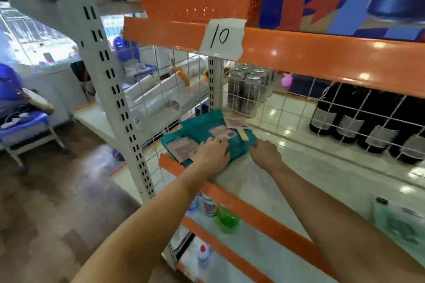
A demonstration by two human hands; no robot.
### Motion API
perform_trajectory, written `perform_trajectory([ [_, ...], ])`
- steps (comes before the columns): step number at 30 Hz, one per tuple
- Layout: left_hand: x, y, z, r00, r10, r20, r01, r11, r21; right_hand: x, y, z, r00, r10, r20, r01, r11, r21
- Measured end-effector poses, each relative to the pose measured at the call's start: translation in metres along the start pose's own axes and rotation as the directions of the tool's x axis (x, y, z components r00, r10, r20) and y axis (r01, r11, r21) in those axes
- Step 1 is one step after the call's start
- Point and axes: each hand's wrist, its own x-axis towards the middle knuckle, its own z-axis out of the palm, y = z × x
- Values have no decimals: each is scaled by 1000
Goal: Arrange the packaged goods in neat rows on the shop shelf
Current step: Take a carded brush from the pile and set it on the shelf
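The left hand [212,151] lies flat, fingers straight, on top of the teal packets [207,135] at the left end of the shelf [299,167]. The right hand [264,153] touches their right edge; its fingers are hidden from view, so I cannot tell if they are curled or straight. The packets overlap and lie a little crooked, one corner over the orange front rail [253,209]. To do this step well, I think the left hand should press lightly while the right hand pushes the edges square and back from the rail. Behind the packets, a wire grid [345,117] stops them from going further back. Beyond it stand the cans [247,89] and the dark bottles [358,119]. A paper label [222,38] with the number 10 hangs on the shelf above.
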Motion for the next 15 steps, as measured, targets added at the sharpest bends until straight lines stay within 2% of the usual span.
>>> perform_trajectory([
  [4,16,-16,5,997,80,-9,-80,997,12,22,-9,-5,998,62,-19,-62,998,34],
  [12,24,-35,15,998,58,-19,-59,997,-47,58,-34,-2,974,187,131,-211,958,197],
  [15,28,-35,14,999,37,-12,-38,997,-67,67,-37,3,970,215,115,-237,942,239],
])
